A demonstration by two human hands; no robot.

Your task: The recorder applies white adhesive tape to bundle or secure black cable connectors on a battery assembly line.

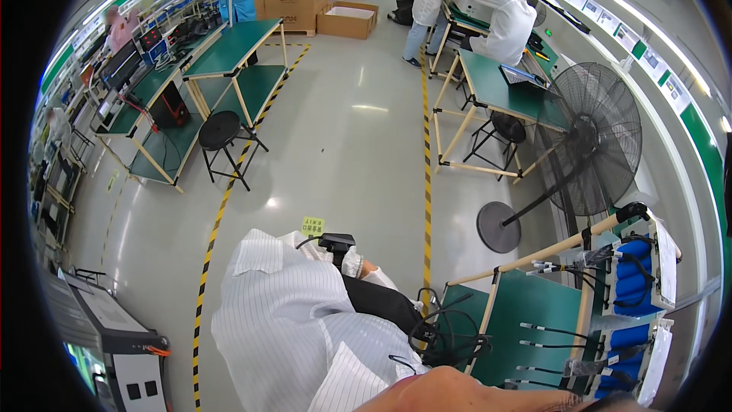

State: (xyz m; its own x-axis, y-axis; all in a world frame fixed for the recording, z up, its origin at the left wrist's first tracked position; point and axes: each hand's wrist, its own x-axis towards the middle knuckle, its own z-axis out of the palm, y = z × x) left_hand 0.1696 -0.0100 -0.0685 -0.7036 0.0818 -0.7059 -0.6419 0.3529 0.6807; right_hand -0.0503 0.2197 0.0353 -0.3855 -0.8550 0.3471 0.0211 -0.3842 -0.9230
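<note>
My left arm, in a white pinstriped sleeve (pixel 263 252), bends across the front of my body. A black box-shaped device (pixel 337 243) with a cable is fixed at the wrist. Just past the cuff a small patch of my left hand (pixel 370 268) shows; its fingers are hidden, so I cannot tell whether it holds anything. A wide black fabric piece (pixel 381 297) lies beside it, against the white coat (pixel 297 313). My right hand is not in view. Loose black cables (pixel 457 332) are bunched at my right side.
On the right stand a green-topped rack (pixel 526 313), blue cylinder packs (pixel 633 267) with black leads, and a large floor fan (pixel 587 137). Black stools (pixel 221 131) and workbenches (pixel 232 49) flank the taped aisle. Cartons (pixel 293 1) and several people are farther off. A grey machine (pixel 114 336) is at left.
</note>
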